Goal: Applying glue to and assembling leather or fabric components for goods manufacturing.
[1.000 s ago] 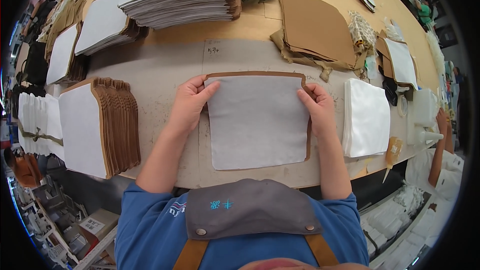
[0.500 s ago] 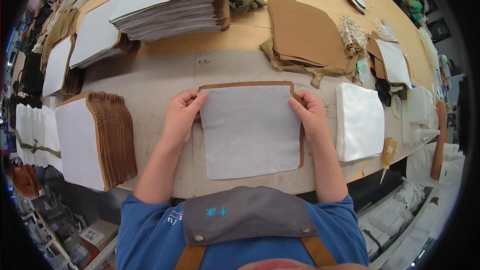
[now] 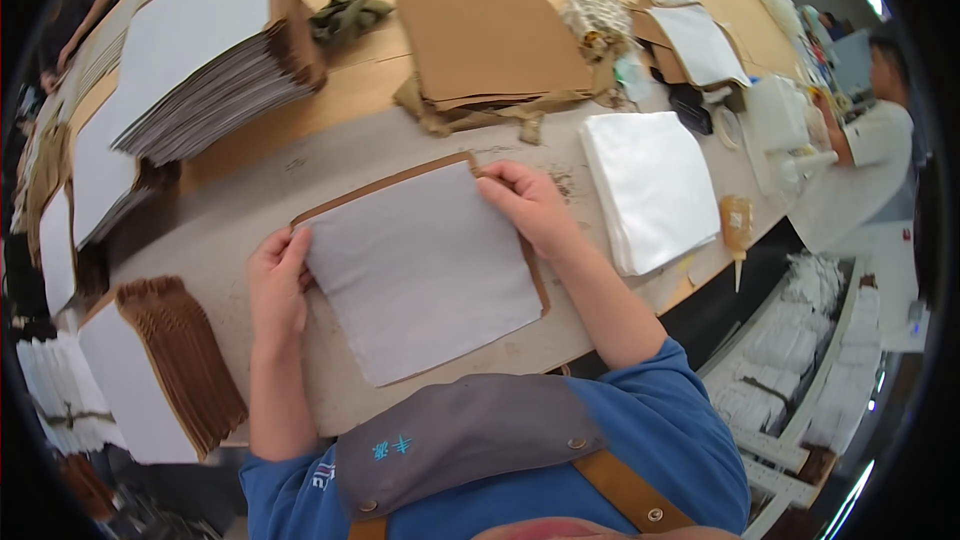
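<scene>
Between my hands is a squarish brown panel with a pale grey-white sheet point(image 3: 420, 275) over its face, a brown margin showing along its far and right edges. My left hand point(image 3: 280, 283) pinches the far left corner, thumb on top and fingers under. At the far right corner my right hand point(image 3: 530, 205) grips in the same way, its fingertips partly hidden beneath. Right of the panel lies a stack of white sheets point(image 3: 655, 190). To the left stands a fanned pile of similar brown panels with white faces point(image 3: 125, 370).
Beyond lie a tall stack of white-faced panels point(image 3: 210, 20), a crumpled green cloth point(image 3: 348, 17) and a pile of brown sheets point(image 3: 490, 45). A glue bottle point(image 3: 736, 225) rests by the table's right edge. At the right, another person point(image 3: 870, 140) is near a white container point(image 3: 778, 112).
The whole view has turned and tilted, so the table's things appear shifted left and slanted. Both hands keep their hold on the panel's far corners.
</scene>
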### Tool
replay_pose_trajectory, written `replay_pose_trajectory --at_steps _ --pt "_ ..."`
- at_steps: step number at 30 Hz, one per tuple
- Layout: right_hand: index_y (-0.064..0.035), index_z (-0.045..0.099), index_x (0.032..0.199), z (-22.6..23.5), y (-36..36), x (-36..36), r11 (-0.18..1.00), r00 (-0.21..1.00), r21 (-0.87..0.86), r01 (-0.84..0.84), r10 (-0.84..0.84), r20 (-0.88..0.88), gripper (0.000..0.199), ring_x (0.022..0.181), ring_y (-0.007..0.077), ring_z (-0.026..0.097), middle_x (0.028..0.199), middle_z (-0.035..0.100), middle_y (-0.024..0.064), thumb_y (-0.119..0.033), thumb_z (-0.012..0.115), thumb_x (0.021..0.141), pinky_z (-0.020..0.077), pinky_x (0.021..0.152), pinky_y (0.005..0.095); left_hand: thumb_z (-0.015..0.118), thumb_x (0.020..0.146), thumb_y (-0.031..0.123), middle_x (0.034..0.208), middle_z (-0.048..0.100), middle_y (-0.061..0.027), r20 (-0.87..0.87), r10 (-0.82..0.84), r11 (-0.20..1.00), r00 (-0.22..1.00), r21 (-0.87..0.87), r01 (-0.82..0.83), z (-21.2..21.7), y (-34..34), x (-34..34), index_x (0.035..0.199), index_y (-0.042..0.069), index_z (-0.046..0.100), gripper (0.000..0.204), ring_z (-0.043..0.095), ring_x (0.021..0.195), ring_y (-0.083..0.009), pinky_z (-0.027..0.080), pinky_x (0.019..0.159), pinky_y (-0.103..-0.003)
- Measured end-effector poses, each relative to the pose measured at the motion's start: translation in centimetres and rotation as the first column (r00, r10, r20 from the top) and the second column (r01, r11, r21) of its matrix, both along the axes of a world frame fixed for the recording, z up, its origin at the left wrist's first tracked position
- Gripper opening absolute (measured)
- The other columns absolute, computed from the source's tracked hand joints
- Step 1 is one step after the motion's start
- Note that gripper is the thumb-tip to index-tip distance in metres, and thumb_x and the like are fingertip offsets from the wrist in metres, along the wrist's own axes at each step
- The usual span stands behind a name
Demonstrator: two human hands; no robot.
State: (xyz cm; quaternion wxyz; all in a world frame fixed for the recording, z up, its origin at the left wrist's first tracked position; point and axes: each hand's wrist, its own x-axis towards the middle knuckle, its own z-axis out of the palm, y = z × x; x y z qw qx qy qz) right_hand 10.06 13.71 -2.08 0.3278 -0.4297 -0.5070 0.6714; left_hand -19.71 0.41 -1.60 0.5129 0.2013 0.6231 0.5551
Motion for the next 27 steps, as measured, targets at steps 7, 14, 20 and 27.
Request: replay_pose_trajectory --at_steps 7,14,20,27 --pt "-0.0037 0.068 0.113 0.8 -0.3 0.5 0.995 0.991 -0.018 -0.1 0.101 0.092 0.021 0.087 0.0035 0.06 0.097 0.068 -0.0031 -0.022 0.064 0.103 0.0498 0.077 0.0218 0.068 0.102 0.018 0.082 0.065 0.0045 -0.008 0.047 0.998 0.999 0.031 -0.047 -0.4 -0.3 0.0 0.099 0.006 0.069 0.012 0.057 0.067 -0.0025 0.046 0.061 -0.02" --pt "-0.0029 0.07 0.114 -0.2 0.0 0.9 0.999 0.999 -0.045 -0.025 0.026 0.035 0.033 0.09 0.0033 0.059 0.099 0.069 -0.0035 -0.033 0.06 0.106 0.0497 0.079 0.0241 0.067 0.102 0.021 0.083 0.066 0.0064 -0.026 -0.007 1.0 1.0 0.024 0.008 -1.9 -0.2 -0.9 0.099 0.012 0.067 0.01 0.058 0.067 -0.0028 0.048 0.062 -0.021" --pt "-0.0053 0.072 0.114 1.1 1.4 1.8 0.987 0.99 -0.127 -0.1 0.111 0.084 0.035 0.087 0.0049 0.059 0.098 0.069 -0.0041 -0.037 0.063 0.104 0.0484 0.077 0.0239 0.066 0.103 0.021 0.087 0.068 0.0055 -0.108 0.019 0.999 0.994 0.045 -0.015 -1.8 -0.1 -1.5 0.108 0.009 0.068 0.013 0.06 0.072 -0.0034 0.046 0.064 -0.019" --pt "-0.0079 0.073 0.113 0.8 1.3 2.0 0.992 0.978 -0.034 -0.12 0.124 0.166 0.031 0.088 0.0057 0.057 0.095 0.067 -0.0054 -0.036 0.066 0.102 0.047 0.078 0.0246 0.065 0.103 0.013 0.094 0.068 0.0049 -0.129 0.055 0.997 0.99 0.056 -0.048 -1.2 0.7 0.0 0.12 0.006 0.066 0.019 0.06 0.074 -0.0021 0.048 0.065 -0.018"
